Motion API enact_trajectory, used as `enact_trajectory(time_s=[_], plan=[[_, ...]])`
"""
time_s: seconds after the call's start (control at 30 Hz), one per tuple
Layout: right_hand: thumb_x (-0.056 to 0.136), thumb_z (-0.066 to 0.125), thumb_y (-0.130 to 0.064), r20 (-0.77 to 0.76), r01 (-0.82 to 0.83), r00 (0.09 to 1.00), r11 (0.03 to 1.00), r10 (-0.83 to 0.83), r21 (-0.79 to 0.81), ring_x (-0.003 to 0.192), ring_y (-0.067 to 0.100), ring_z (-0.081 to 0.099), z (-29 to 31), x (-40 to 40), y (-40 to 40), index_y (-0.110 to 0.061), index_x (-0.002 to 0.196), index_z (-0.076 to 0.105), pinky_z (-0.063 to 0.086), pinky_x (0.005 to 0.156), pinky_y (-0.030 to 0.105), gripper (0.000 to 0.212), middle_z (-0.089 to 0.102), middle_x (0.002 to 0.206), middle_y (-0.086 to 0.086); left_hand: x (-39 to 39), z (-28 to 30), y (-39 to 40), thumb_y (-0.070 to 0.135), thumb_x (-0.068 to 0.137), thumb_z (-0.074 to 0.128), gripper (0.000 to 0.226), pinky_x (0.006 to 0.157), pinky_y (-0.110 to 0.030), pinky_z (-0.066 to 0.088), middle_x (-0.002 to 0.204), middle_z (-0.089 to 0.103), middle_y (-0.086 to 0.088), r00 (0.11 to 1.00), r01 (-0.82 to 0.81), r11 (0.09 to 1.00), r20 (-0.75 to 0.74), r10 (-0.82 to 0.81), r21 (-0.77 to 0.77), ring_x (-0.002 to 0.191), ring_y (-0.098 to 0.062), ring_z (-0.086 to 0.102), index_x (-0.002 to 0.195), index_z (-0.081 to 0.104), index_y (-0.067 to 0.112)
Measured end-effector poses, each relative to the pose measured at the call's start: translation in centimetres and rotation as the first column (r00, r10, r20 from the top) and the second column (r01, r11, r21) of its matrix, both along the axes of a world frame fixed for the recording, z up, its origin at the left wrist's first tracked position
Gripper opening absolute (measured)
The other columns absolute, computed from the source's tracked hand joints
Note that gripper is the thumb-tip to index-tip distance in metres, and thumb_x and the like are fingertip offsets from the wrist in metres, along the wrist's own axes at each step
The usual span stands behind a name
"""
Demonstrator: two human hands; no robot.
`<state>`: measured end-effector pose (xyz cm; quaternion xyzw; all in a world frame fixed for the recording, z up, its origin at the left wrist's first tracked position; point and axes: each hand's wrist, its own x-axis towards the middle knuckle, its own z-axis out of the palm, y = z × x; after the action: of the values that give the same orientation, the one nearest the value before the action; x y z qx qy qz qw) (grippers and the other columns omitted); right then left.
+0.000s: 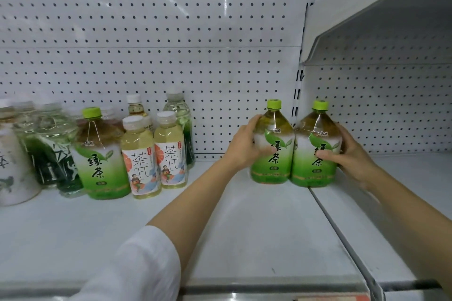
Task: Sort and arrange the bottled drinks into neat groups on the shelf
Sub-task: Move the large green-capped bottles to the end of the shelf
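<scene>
- White pegboard (151,32) backs a white shelf (244,215), and a slotted upright (297,95) splits the back wall into two bays.
- Just left of that upright, the left green-tea bottle (272,146) stands upright on the shelf, with the left hand (244,146) wrapped around its left side.
- Just right of the upright, the right green-tea bottle (315,149) stands touching the first one; the right hand (347,154) clasps its right side, fingers curled over the label.
- Well left of the upright, apart from the held pair, a third green-tea bottle (101,156) stands in a mixed cluster.
- Beside it stand two pale tea bottles (156,154) with orange-slice labels.
- Behind those are a white-capped bottle (134,104) and a clear bottle (179,110) with a dark green label.
- Farther left, blurred dark-labelled bottles (49,154) crowd together.
- Bare shelf lies between the cluster and the held pair.
- An upper shelf (381,22) overhangs the bay right of the upright.
</scene>
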<state>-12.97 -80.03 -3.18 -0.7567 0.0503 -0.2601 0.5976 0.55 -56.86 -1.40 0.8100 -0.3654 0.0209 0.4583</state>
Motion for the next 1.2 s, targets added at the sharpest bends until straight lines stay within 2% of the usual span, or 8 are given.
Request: enact_trajectory(time_s=[0.1, 0.23, 0.4, 0.5, 0.63, 0.93, 1.07, 1.2], plan=[[0.061, 0.086, -0.027, 0.000, 0.034, 0.999, 0.995, -0.035, -0.094, 0.112, 0.013, 0.063, -0.1, -0.1, 0.3, -0.040, 0.141, 0.042, 0.050, 0.098, 0.046, 0.092, 0.066, 0.124, -0.008, -0.5, 0.0, 0.1, 0.040, 0.076, 0.082, 0.102, 0.104, -0.048, 0.047, 0.143, 0.048, -0.008, 0.999, -0.023, 0.999, 0.043, 0.021, 0.048, 0.127, -0.027, 0.051, 0.156, 0.020, 0.027], [0.069, 0.086, -0.021, 0.022, 0.179, 0.984, 0.962, -0.178, -0.205, 0.115, 0.018, 0.062, -0.4, -0.6, 0.8, -0.035, 0.139, 0.045, 0.049, 0.100, 0.052, 0.082, 0.064, 0.126, -0.006, -1.1, 0.0, 0.4, 0.043, 0.080, 0.078, 0.102, 0.099, -0.047, 0.048, 0.144, 0.047, -0.009, 0.983, -0.101, 0.983, 0.170, 0.075, 0.153, 0.124, -0.029, 0.052, 0.157, 0.015, 0.022], [0.073, 0.085, -0.026, 0.150, 0.430, 0.897, 0.740, -0.416, -0.518, 0.131, 0.025, 0.045, 0.2, -1.3, 3.1, -0.018, 0.147, 0.039, 0.039, 0.108, 0.044, 0.087, 0.048, 0.144, 0.006, -2.0, 0.2, 1.2, 0.035, 0.087, 0.073, 0.097, 0.091, -0.044, 0.049, 0.155, 0.033, -0.007, 0.937, -0.198, 0.944, 0.333, 0.104, 0.264, 0.125, -0.030, 0.053, 0.158, 0.010, 0.017], [0.076, 0.083, -0.021, 0.276, 0.484, 0.872, 0.631, -0.404, -0.606, 0.132, 0.028, 0.042, 0.5, -2.1, 4.7, -0.014, 0.144, 0.043, 0.035, 0.108, 0.041, 0.080, 0.049, 0.143, 0.008, -2.7, 0.3, 2.1, 0.033, 0.086, 0.073, 0.095, 0.089, -0.043, 0.051, 0.157, 0.032, -0.004, 0.901, -0.238, 0.927, 0.423, 0.099, 0.291, 0.123, -0.028, 0.055, 0.157, 0.013, 0.019], [0.079, 0.080, -0.024, 0.324, 0.501, 0.857, 0.496, -0.401, -0.710, 0.133, 0.030, 0.042, 0.7, -2.6, 6.6, -0.010, 0.142, 0.048, 0.033, 0.110, 0.044, 0.072, 0.052, 0.142, 0.012, -3.8, 0.4, 4.4, 0.038, 0.088, 0.071, 0.085, 0.085, -0.041, 0.051, 0.155, 0.035, -0.002, 0.832, -0.290, 0.910, 0.547, 0.088, 0.296, 0.123, -0.027, 0.055, 0.155, 0.022, 0.021], [0.080, 0.078, -0.027, 0.301, 0.415, 0.907, 0.500, -0.294, -0.760, 0.121, 0.031, 0.055, 0.7, -1.9, 14.8, -0.013, 0.135, 0.057, 0.040, 0.103, 0.046, 0.060, 0.062, 0.130, 0.009, -5.0, 0.0, 13.2, 0.033, 0.090, 0.069, 0.073, 0.102, -0.042, 0.047, 0.156, 0.036, -0.005, 0.750, -0.374, 0.885, 0.652, 0.113, 0.277, 0.134, -0.028, 0.047, 0.151, 0.033, 0.015], [0.079, 0.080, -0.026, 0.341, 0.401, 0.916, 0.494, -0.212, -0.771, 0.118, 0.031, 0.058, 0.5, -0.2, 19.7, -0.008, 0.129, 0.062, 0.037, 0.104, 0.042, 0.057, 0.066, 0.125, 0.012, -4.4, 0.0, 18.1, 0.032, 0.090, 0.069, 0.070, 0.098, -0.041, 0.046, 0.152, 0.041, -0.005, 0.715, -0.404, 0.875, 0.689, 0.120, 0.266, 0.130, -0.028, 0.048, 0.149, 0.037, 0.015], [0.077, 0.082, -0.024, 0.379, 0.397, 0.914, 0.518, -0.147, -0.758, 0.110, 0.031, 0.062, 0.3, 2.4, 26.0, -0.007, 0.125, 0.065, 0.044, 0.097, 0.042, 0.054, 0.069, 0.118, 0.012, -3.5, -0.4, 23.7, 0.031, 0.085, 0.073, 0.061, 0.088, -0.043, 0.053, 0.139, 0.054, -0.006, 0.686, -0.407, 0.872, 0.722, 0.095, 0.273, 0.116, -0.029, 0.058, 0.139, 0.049, 0.015]])
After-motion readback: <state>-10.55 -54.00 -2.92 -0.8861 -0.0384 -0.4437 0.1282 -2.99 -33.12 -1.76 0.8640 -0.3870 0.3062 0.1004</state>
